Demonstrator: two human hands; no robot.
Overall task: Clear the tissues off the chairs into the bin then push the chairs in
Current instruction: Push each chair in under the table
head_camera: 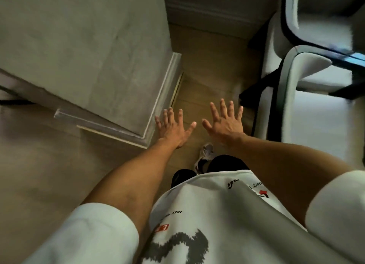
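Observation:
My left hand (172, 127) and my right hand (225, 123) are stretched out in front of me over the wooden floor, palms down, fingers spread, holding nothing. At the right stand two white upholstered chairs with dark frames: a near chair (308, 103) and a far chair (308, 16). My right hand is just left of the near chair's back and does not touch it. No tissue and no bin are visible in this view.
A grey wall corner with a white skirting board (162, 97) juts out at the left. The wooden floor (207, 66) forms a narrow passage between it and the chairs. My shoe (205, 155) is below my hands.

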